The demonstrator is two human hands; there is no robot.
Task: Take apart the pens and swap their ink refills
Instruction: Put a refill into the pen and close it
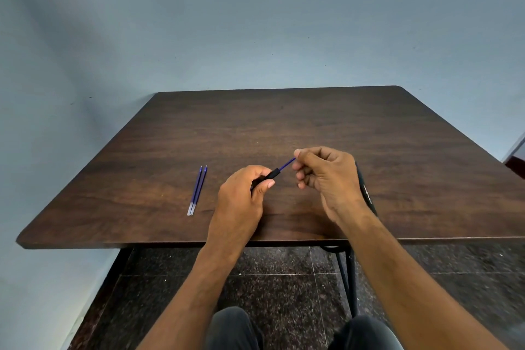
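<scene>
My left hand [243,193] grips a black pen barrel [270,175] just above the dark wooden table [284,122]. A thin blue ink refill [286,165] sticks out of the barrel's open end, up and to the right. My right hand [324,176] pinches the far tip of that refill between thumb and forefinger. Two more blue refills [197,190] lie side by side on the table to the left of my hands. Another black pen [366,187] lies on the table behind my right hand, partly hidden by it.
The table's near edge [170,244] runs just under my wrists. A blue-grey wall stands close behind the table. Below are a dark speckled tile floor, a black table leg [349,278] and my knees.
</scene>
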